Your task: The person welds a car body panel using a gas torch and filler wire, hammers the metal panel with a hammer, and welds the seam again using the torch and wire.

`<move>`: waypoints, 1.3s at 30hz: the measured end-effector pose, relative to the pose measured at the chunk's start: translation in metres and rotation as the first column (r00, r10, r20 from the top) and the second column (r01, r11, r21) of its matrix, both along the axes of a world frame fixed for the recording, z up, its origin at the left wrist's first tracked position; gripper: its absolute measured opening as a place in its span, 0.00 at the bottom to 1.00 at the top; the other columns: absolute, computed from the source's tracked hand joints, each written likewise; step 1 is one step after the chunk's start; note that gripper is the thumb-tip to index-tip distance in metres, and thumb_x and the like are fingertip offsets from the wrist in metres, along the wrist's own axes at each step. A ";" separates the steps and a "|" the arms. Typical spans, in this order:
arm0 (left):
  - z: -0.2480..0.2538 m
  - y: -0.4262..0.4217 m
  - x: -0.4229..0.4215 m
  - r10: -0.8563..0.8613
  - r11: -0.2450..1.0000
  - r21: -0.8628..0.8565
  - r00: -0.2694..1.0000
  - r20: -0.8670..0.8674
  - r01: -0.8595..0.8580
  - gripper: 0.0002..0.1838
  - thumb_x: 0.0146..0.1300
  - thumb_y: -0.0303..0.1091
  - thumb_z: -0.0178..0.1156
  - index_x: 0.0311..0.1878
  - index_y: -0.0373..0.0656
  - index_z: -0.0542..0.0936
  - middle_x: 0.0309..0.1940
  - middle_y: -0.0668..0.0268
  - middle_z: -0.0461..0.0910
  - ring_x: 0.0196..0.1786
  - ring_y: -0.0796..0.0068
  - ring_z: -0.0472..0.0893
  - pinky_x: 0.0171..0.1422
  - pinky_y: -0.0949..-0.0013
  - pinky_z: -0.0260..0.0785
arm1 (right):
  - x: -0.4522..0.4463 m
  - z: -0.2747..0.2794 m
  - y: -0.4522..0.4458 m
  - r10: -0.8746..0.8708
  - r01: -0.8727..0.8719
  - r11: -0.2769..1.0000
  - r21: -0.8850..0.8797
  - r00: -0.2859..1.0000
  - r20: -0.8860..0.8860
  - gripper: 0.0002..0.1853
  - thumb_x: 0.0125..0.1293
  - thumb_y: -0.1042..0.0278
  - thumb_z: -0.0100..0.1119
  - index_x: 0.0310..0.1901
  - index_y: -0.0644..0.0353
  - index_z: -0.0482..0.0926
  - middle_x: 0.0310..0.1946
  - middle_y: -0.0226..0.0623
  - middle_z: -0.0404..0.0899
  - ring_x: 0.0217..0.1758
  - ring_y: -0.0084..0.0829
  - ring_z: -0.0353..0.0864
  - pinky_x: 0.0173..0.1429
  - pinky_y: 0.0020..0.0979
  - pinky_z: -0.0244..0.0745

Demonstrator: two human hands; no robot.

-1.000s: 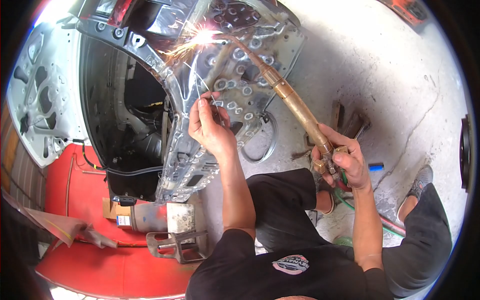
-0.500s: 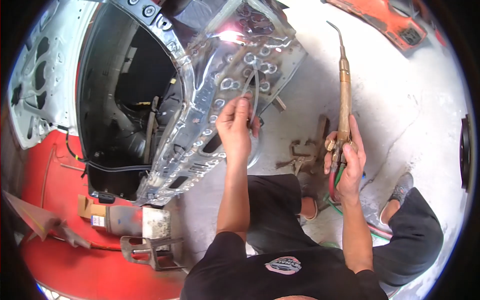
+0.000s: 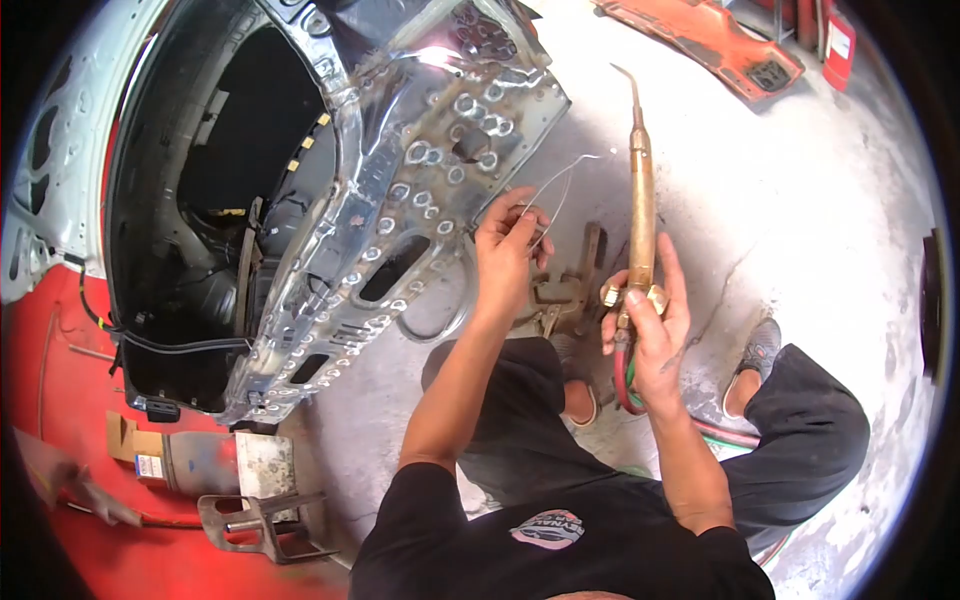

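My left hand [image 3: 510, 245] pinches a thin bent welding wire [image 3: 548, 185] between thumb and fingers, just off the edge of a bare metal car body panel [image 3: 415, 210]. The wire loops up and to the right, its tip over the floor. In my right hand [image 3: 655, 330] is a brass gas torch [image 3: 641, 210], gripped near its valve knobs with the index finger stretched along it. Its thin curved nozzle points up and away. Red and green hoses [image 3: 623, 375] run from its lower end. Round weld marks and holes cover the panel.
A dark opening in the car body [image 3: 265, 140] lies left of the panel. A rusty metal clamp [image 3: 565, 290] rests on the floor between hands and feet. An orange body part [image 3: 715, 45] lies at the far right; another clamp [image 3: 265, 525] sits lower left.
My left hand has drawn the wire rightward, off the panel and nearer the torch. My right hand keeps its grip on the torch. The whole view has shifted slightly.
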State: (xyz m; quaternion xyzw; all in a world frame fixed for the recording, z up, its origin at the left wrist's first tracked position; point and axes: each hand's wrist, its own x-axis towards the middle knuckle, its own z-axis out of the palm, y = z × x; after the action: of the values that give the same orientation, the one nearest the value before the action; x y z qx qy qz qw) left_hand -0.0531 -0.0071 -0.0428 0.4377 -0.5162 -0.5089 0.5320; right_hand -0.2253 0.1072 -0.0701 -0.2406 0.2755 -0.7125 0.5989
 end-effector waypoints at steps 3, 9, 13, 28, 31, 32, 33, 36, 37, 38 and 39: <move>-0.002 -0.001 0.001 0.050 0.998 -0.039 0.998 -0.036 -0.051 0.13 0.76 0.27 0.54 0.59 0.35 0.78 0.38 0.62 0.83 0.26 0.78 0.77 0.27 0.74 0.67 | 0.005 0.002 0.006 0.022 -0.022 1.000 0.003 1.000 -0.009 0.37 0.74 0.74 0.53 0.81 0.64 0.51 0.42 0.39 0.80 0.26 0.24 0.78 0.26 0.26 0.76; 0.029 -0.004 0.014 0.276 0.913 -0.316 0.961 0.007 -0.260 0.10 0.75 0.32 0.61 0.49 0.35 0.83 0.32 0.65 0.87 0.25 0.87 0.69 0.28 0.79 0.61 | -0.008 0.016 0.009 -0.019 0.023 0.999 0.049 0.997 -0.079 0.35 0.74 0.75 0.52 0.80 0.66 0.53 0.42 0.40 0.81 0.25 0.24 0.79 0.26 0.26 0.76; 0.055 0.006 0.018 0.418 0.807 -0.481 0.907 0.054 -0.343 0.13 0.76 0.35 0.61 0.54 0.37 0.86 0.28 0.68 0.86 0.25 0.90 0.65 0.30 0.81 0.55 | -0.022 0.033 0.014 -0.060 0.068 0.996 0.056 0.988 -0.141 0.34 0.76 0.68 0.52 0.81 0.61 0.56 0.42 0.40 0.81 0.24 0.23 0.78 0.23 0.24 0.74; 0.122 0.000 0.028 0.377 0.422 -0.887 0.926 -0.015 -0.187 0.28 0.85 0.47 0.42 0.71 0.30 0.71 0.53 0.50 0.83 0.47 0.64 0.84 0.62 0.58 0.73 | -0.021 0.028 0.025 0.106 -0.110 0.992 -0.064 0.992 -0.063 0.39 0.73 0.68 0.55 0.81 0.66 0.52 0.42 0.45 0.81 0.25 0.26 0.80 0.24 0.26 0.77; 0.106 -0.010 0.035 0.419 0.468 -0.879 0.898 0.134 -0.088 0.31 0.85 0.49 0.41 0.78 0.35 0.64 0.59 0.54 0.81 0.49 0.69 0.81 0.65 0.58 0.71 | -0.022 0.027 0.026 0.133 -0.137 0.987 -0.089 0.990 -0.052 0.38 0.73 0.68 0.55 0.81 0.65 0.52 0.42 0.46 0.81 0.25 0.26 0.81 0.24 0.26 0.78; 0.098 -0.006 0.035 0.451 0.496 -0.865 0.875 0.179 -0.078 0.31 0.84 0.48 0.42 0.80 0.37 0.62 0.60 0.55 0.80 0.47 0.70 0.80 0.65 0.59 0.71 | -0.021 0.026 0.026 0.137 -0.141 0.985 -0.096 0.990 -0.046 0.38 0.73 0.68 0.54 0.81 0.65 0.52 0.43 0.46 0.81 0.25 0.26 0.81 0.24 0.26 0.78; 0.090 -0.001 0.035 0.479 0.524 -0.849 0.848 0.226 -0.070 0.32 0.84 0.47 0.44 0.82 0.39 0.60 0.61 0.55 0.79 0.46 0.72 0.80 0.65 0.60 0.71 | -0.021 0.025 0.025 0.133 -0.136 0.985 -0.105 0.990 -0.037 0.38 0.73 0.68 0.54 0.81 0.64 0.52 0.43 0.46 0.81 0.25 0.26 0.81 0.24 0.26 0.78; 0.059 0.018 0.034 0.496 0.666 -0.726 0.829 0.259 -0.172 0.26 0.84 0.41 0.44 0.78 0.39 0.65 0.50 0.59 0.83 0.37 0.78 0.76 0.47 0.70 0.72 | -0.022 0.019 0.024 0.113 -0.114 0.986 -0.125 0.993 -0.018 0.38 0.73 0.68 0.54 0.81 0.64 0.52 0.43 0.47 0.81 0.25 0.26 0.81 0.24 0.26 0.78; 0.050 0.020 0.037 0.514 0.718 -0.660 0.808 0.287 -0.222 0.25 0.84 0.40 0.44 0.76 0.37 0.69 0.46 0.60 0.84 0.35 0.79 0.75 0.42 0.71 0.71 | -0.023 0.017 0.024 0.102 -0.103 0.986 -0.128 0.995 -0.015 0.38 0.74 0.68 0.54 0.81 0.64 0.53 0.43 0.47 0.81 0.25 0.26 0.80 0.24 0.26 0.78; 0.040 0.016 0.045 0.519 0.750 -0.601 0.810 0.274 -0.277 0.24 0.84 0.40 0.44 0.73 0.36 0.71 0.42 0.62 0.83 0.33 0.80 0.74 0.40 0.72 0.70 | -0.024 0.016 0.023 0.090 -0.091 0.987 -0.130 0.996 -0.012 0.38 0.74 0.67 0.53 0.81 0.63 0.53 0.43 0.47 0.81 0.25 0.26 0.80 0.24 0.26 0.78; 0.030 0.011 0.056 0.525 0.777 -0.536 0.809 0.264 -0.329 0.22 0.84 0.40 0.45 0.70 0.35 0.74 0.38 0.63 0.83 0.31 0.81 0.74 0.37 0.73 0.69 | -0.025 0.015 0.023 0.091 -0.092 0.987 -0.130 0.996 -0.015 0.38 0.74 0.67 0.53 0.81 0.63 0.53 0.42 0.48 0.81 0.25 0.26 0.80 0.24 0.26 0.78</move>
State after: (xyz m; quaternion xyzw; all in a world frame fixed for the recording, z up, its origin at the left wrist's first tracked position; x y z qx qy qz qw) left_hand 0.0030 0.0039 -0.0125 0.4988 -0.6040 -0.1317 0.6074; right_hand -0.2507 0.1298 -0.0556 -0.2949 0.2196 -0.6998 0.6125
